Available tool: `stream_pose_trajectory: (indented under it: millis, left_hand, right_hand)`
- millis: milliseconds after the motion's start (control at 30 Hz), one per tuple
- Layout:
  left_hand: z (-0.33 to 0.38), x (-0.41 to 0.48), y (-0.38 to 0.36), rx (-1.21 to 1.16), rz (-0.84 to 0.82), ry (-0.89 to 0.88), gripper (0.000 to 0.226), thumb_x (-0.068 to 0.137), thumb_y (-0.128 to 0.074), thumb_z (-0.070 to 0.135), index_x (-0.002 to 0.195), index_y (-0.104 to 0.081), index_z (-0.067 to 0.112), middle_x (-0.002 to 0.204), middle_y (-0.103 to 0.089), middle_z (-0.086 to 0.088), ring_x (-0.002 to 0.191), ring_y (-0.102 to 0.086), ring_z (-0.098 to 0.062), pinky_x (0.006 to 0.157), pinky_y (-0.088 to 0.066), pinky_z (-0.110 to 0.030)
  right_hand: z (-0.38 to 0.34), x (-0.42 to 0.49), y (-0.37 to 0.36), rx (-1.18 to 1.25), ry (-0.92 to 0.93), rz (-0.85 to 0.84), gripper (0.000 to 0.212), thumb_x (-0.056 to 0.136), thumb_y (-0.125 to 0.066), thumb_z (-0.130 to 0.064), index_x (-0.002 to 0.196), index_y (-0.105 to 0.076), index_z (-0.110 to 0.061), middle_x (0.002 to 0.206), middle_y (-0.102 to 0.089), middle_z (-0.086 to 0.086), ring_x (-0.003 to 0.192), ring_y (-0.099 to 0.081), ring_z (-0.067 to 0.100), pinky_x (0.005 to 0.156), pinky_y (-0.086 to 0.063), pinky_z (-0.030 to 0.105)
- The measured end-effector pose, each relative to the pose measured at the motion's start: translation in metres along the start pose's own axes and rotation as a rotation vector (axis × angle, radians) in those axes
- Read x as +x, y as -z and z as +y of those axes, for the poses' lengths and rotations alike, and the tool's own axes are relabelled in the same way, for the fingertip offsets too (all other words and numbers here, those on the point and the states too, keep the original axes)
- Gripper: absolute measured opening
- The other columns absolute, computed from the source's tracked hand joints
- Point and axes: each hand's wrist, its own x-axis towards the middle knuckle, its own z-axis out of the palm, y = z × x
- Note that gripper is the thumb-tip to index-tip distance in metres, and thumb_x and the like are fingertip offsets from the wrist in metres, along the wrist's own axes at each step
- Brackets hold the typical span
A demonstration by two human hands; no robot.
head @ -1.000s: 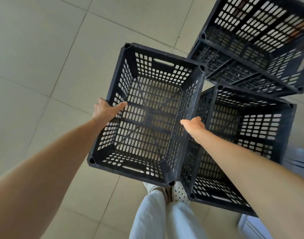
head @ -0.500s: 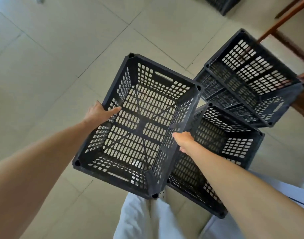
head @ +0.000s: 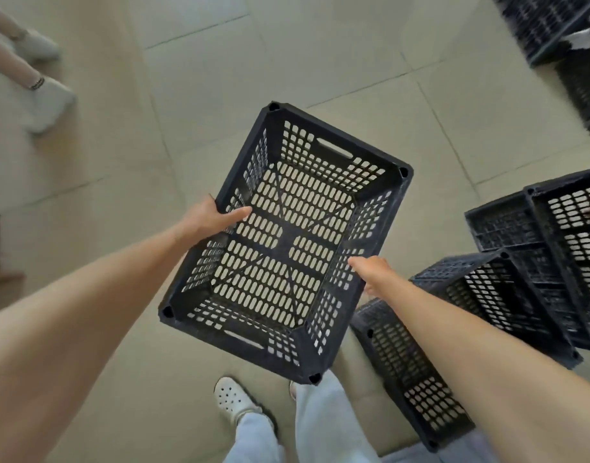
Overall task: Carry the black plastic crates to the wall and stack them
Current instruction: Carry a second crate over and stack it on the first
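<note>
A: Pale tiled floor (head: 320, 55) all round; someone's white shoes (head: 46, 105) far left.

B: Left hand (head: 208, 218) clamps one long side of the black crate (head: 287, 238), thumb inside the wall.

A: Right hand (head: 375, 274) grips the opposite side. The crate is held in the air, open top up, above a white clog (head: 231, 397).

B: More crates (head: 507, 295) on the floor to the right.
</note>
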Motion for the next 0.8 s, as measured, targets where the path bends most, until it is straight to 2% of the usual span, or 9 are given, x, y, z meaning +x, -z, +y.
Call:
stream_pose_trajectory:
  millis: [67,100,200,333,400,433,567,700,800]
  left_hand:
    - [-0.057,-0.018,0.024,-0.063,0.031,0.016,0.104,0.048,-0.058,0.092,0.118,-0.059,0.014,0.102,-0.071,-0.004,0.089,-0.068,-0.022,0.089,-0.054,-0.042]
    - [-0.096,-0.022,0.032,-0.108,0.041,0.032,0.109,0.043,-0.057,0.094,0.120,-0.060,0.017,0.105,-0.071,-0.004,0.093,-0.068,-0.024,0.089,-0.055,-0.044]
    - [-0.174,-0.076,0.050,-0.202,0.108,0.134,0.103,0.055,-0.059,0.089,0.125,-0.054,0.013,0.117,-0.065,-0.004,0.106,-0.063,-0.025,0.095,-0.051,-0.047]
    - [-0.283,-0.144,0.054,-0.376,0.198,0.270,0.077,0.077,-0.062,0.069,0.122,-0.050,0.008,0.119,-0.060,-0.005,0.111,-0.058,-0.025,0.102,-0.045,-0.048]
    - [-0.340,-0.180,0.053,-0.479,0.224,0.303,0.064,0.083,-0.061,0.061,0.119,-0.052,0.009,0.117,-0.062,-0.007,0.109,-0.060,-0.027,0.102,-0.046,-0.048]
    - [-0.372,-0.195,0.052,-0.515,0.248,0.324,0.071,0.081,-0.060,0.064,0.121,-0.053,0.006,0.118,-0.064,-0.009,0.108,-0.062,-0.028,0.100,-0.047,-0.048]
    - [-0.486,-0.267,0.040,-0.556,0.309,0.464,0.073,0.084,-0.053,0.066,0.124,-0.054,0.005,0.117,-0.067,-0.012,0.103,-0.065,-0.032,0.096,-0.050,-0.048]
    - [-0.585,-0.332,0.021,-0.539,0.347,0.588,0.070,0.090,-0.048,0.063,0.125,-0.050,0.003,0.119,-0.060,-0.008,0.110,-0.060,-0.031,0.097,-0.047,-0.042]
    - [-0.662,-0.378,0.001,-0.530,0.371,0.667,0.071,0.092,-0.042,0.062,0.129,-0.050,0.003,0.127,-0.059,-0.016,0.114,-0.058,-0.034,0.097,-0.046,-0.043]
  right_hand:
    - [-0.006,-0.003,-0.034,-0.051,0.077,-0.048,0.077,0.081,-0.059,-0.040,0.144,-0.033,-0.005,0.147,-0.041,0.011,0.126,-0.049,0.034,0.104,-0.045,0.045]
    - [-0.004,0.014,-0.056,-0.078,0.114,-0.068,0.080,0.073,-0.059,-0.043,0.140,-0.038,-0.007,0.142,-0.048,0.011,0.120,-0.054,0.034,0.101,-0.047,0.046]
    - [0.001,0.059,-0.127,-0.194,0.199,-0.088,0.075,0.059,-0.057,-0.047,0.125,-0.050,-0.011,0.121,-0.065,0.010,0.101,-0.065,0.031,0.090,-0.054,0.047]
    - [-0.021,-0.085,-0.204,-0.402,0.306,-0.140,0.039,0.084,-0.054,-0.036,0.104,-0.057,-0.003,0.109,-0.066,0.012,0.090,-0.061,0.024,0.077,-0.050,0.033]
    - [-0.018,-0.143,-0.244,-0.489,0.367,-0.152,0.027,0.095,-0.050,-0.028,0.100,-0.055,-0.002,0.106,-0.064,0.015,0.088,-0.058,0.025,0.072,-0.045,0.035]
    - [-0.014,-0.162,-0.265,-0.527,0.392,-0.162,0.024,0.096,-0.049,-0.026,0.099,-0.054,-0.003,0.106,-0.063,0.016,0.089,-0.058,0.025,0.072,-0.046,0.034]
    - [0.009,-0.221,-0.350,-0.685,0.466,-0.215,0.022,0.097,-0.047,-0.026,0.101,-0.055,-0.005,0.112,-0.065,0.014,0.101,-0.064,0.029,0.087,-0.055,0.038]
    - [0.042,-0.276,-0.434,-0.873,0.504,-0.262,0.033,0.098,-0.046,-0.024,0.117,-0.056,0.002,0.114,-0.066,0.016,0.095,-0.064,0.028,0.068,-0.053,0.034]
    - [0.075,-0.312,-0.494,-1.021,0.542,-0.270,0.027,0.098,-0.045,-0.017,0.112,-0.058,0.002,0.111,-0.066,0.017,0.087,-0.059,0.026,0.061,-0.048,0.028]
